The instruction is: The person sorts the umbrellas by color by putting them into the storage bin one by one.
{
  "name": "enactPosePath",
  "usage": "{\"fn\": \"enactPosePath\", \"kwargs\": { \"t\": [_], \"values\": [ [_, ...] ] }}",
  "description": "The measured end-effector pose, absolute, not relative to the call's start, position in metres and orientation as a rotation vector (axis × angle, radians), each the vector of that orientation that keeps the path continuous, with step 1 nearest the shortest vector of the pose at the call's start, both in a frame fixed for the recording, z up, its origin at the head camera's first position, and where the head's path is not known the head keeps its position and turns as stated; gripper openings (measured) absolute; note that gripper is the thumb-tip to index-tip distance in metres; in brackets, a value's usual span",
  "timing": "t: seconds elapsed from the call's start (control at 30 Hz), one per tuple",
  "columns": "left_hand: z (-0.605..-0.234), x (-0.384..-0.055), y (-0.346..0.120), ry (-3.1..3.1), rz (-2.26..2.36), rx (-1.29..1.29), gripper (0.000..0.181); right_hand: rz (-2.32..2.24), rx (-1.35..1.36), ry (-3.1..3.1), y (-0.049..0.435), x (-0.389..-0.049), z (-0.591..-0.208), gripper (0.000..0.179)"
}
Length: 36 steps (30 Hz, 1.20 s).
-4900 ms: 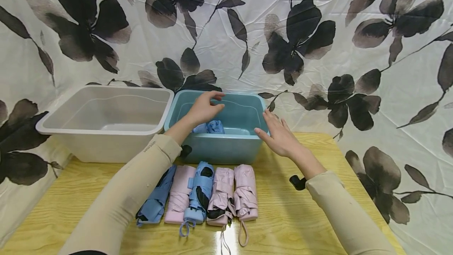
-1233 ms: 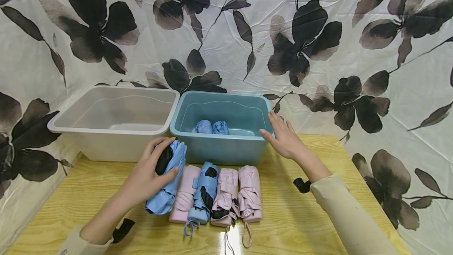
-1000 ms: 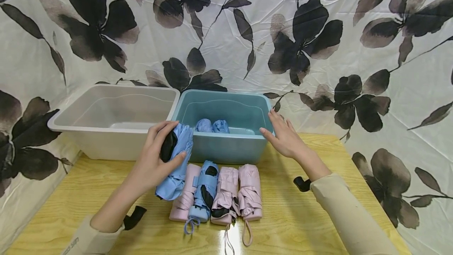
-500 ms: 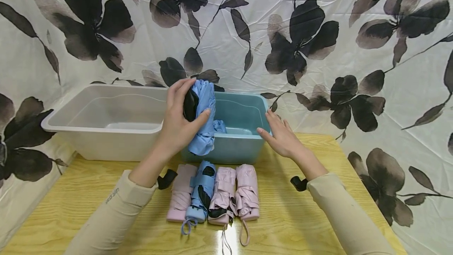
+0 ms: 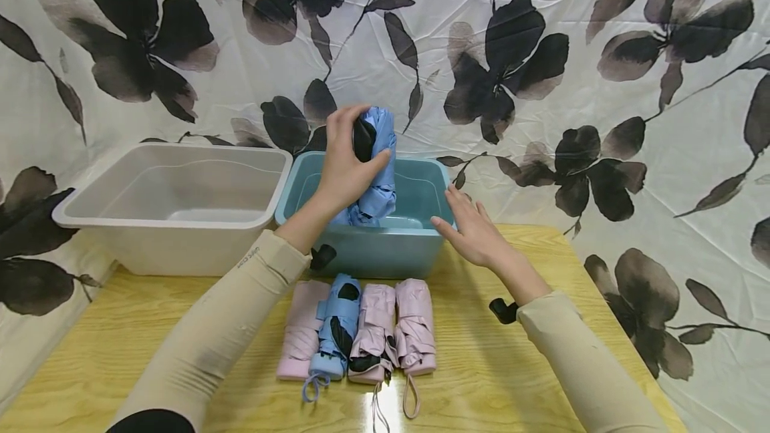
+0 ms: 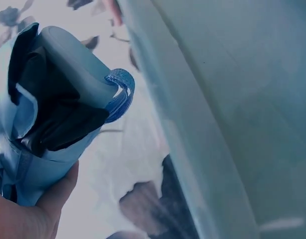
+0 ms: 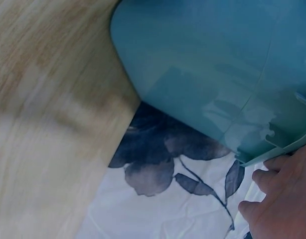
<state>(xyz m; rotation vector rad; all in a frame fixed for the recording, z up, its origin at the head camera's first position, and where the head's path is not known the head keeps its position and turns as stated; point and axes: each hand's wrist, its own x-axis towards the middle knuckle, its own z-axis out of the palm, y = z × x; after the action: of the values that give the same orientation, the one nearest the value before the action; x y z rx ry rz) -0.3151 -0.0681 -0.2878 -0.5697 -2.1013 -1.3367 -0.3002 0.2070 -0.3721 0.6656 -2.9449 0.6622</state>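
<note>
My left hand [image 5: 347,162] grips a folded blue umbrella [image 5: 383,166] upright over the teal bin [image 5: 391,252]. In the left wrist view the umbrella's pale blue handle end [image 6: 76,62] and its wrist loop [image 6: 124,94] show, with black fabric beside them. Low in the bin, a bit of blue fabric [image 5: 341,218] shows, mostly hidden by the hand and the umbrella. My right hand [image 5: 476,231] rests with extended fingers at the bin's right rim; the right wrist view shows its fingertips [image 7: 265,179] against that rim.
A grey-white bin [image 5: 174,242] stands left of the teal one. In front, folded umbrellas lie side by side on the wooden table [image 5: 493,366]: a pink one [image 5: 301,333], a blue one [image 5: 337,326] and two more pink ones [image 5: 415,326]. A floral cloth [image 5: 385,85] hangs behind.
My left hand picked up the leftmost blue umbrella from the row, raised it and carried it right and away from me to over the teal bin. The right hand stayed at the rim.
</note>
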Motion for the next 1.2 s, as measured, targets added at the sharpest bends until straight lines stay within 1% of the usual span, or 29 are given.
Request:
{"fn": "enactPosePath", "kwargs": {
  "t": [0.23,0.57,0.83,1.2],
  "values": [
    [-0.299,-0.343,-0.046,-2.251,-1.388,-0.473,0.070,0.641,0.659,-2.956,0.206,-0.301,-0.372,0.086],
    [-0.327,-0.374,-0.036,-2.483,-1.412,-0.357,0.071,0.628,0.659,-2.953,0.205,-0.300,-0.371,0.086],
    [-0.352,-0.380,-0.038,-2.731,-1.384,-0.263,0.067,0.630,0.663,-2.965,0.205,-0.298,-0.370,0.085],
    [-0.359,-0.383,-0.041,-3.012,-1.272,-0.311,0.065,0.626,0.669,-2.967,0.207,-0.301,-0.371,0.086]
  ]
}}
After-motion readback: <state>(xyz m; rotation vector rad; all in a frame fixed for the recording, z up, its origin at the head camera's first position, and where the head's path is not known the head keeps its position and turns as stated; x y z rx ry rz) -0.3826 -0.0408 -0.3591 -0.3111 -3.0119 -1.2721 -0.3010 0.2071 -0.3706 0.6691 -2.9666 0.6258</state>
